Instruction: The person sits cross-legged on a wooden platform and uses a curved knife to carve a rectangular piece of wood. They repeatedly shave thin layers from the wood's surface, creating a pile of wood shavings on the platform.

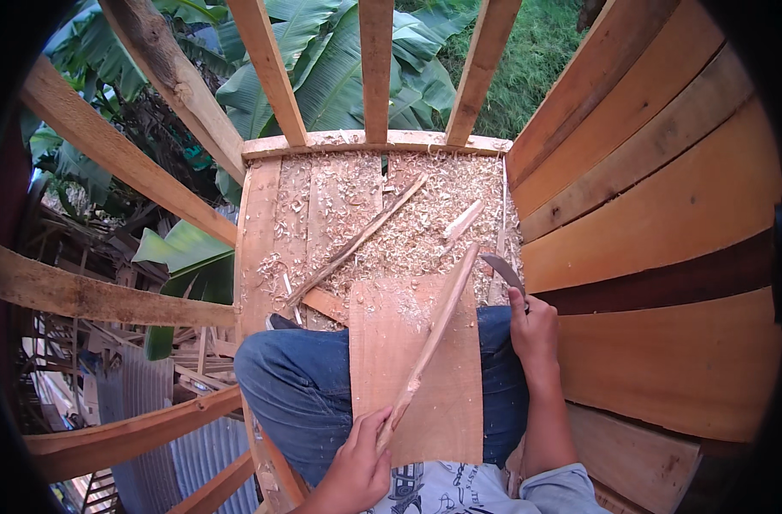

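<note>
A long, partly whittled wooden stick (435, 330) slants across a flat wooden board (382, 343) that lies over my lap. My left hand (361, 463) is closed around the stick's near end. Its far end reaches past the board's far edge. My right hand (535, 330) grips a knife, its handle mostly hidden in my fist. The curved dark blade (502, 270) points up and left, close beside the stick's far end; whether they touch I cannot tell.
Curled shavings (408, 227) cover the plank floor (266, 214). A longer stick (361, 240) and a short pale wood piece (464, 220) lie among them. Slatted rails (125, 171) stand left and ahead; a plank wall (648, 257) rises close on my right. Banana leaves (322, 68) hang outside.
</note>
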A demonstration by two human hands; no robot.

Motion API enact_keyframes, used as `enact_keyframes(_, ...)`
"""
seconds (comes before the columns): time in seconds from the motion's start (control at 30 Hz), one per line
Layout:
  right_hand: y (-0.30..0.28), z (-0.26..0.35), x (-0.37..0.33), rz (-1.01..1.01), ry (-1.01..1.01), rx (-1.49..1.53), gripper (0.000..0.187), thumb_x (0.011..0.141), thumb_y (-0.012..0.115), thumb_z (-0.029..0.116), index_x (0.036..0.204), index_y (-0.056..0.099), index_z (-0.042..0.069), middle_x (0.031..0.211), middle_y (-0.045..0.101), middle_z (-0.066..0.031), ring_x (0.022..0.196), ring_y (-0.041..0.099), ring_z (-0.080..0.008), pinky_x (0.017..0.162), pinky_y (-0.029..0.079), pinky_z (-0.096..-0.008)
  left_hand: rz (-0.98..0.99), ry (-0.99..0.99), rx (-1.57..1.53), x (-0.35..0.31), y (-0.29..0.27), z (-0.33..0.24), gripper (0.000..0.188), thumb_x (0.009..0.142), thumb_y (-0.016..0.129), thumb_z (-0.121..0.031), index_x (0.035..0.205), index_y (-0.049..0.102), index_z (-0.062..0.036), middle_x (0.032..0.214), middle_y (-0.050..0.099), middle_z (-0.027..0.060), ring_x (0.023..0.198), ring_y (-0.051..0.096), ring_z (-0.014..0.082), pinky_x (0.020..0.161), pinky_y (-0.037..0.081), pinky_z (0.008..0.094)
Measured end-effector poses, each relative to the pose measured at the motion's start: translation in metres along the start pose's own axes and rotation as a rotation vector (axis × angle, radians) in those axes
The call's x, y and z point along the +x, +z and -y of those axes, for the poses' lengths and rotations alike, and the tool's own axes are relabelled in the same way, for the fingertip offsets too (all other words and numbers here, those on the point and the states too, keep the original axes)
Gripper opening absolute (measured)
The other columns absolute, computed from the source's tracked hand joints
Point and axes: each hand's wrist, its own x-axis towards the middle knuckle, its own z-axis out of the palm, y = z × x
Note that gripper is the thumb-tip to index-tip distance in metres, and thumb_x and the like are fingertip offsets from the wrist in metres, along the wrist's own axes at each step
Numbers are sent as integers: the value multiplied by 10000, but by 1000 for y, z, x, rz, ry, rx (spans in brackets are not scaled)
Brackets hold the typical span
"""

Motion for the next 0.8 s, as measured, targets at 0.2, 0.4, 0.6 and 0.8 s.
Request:
enact_keyframes(0.2,6,45,-79,321,-327,249,484,869,644,466,686,619,19,601,583,-176,594,620,-378,531,478,-433,28,-51,-33,4,-7,4,528,852,505,21,1348,326,42,1222,495,254,1213,505,342,1022,372,384)
enact_keyframes(0.4,36,44,-77,167,-463,163,555,825,642,572,621,585,59,534,559,-122,512,613,-303,441,460,-373,19,-32,2,5,-7,11,535,855,501,19,1358,321,53,1253,497,256,1235,492,324,1043,350,379)
enact_keyframes(0.6,31,30,-25,102,53,219,529,881,599,533,693,646,41,538,559,-146,553,623,-334,488,472,-398,-23,-10,24,0,-4,13,516,854,497,15,1348,347,37,1240,513,248,1191,515,344,1024,368,378)
enact_keyframes(0.8,15,53,-70,325,-352,336,518,893,601,504,717,653,20,567,577,-165,548,616,-351,508,477,-421,-23,-18,22,1,-8,16,486,862,493,9,1332,371,31,1230,517,252,1168,522,373,1002,391,387)
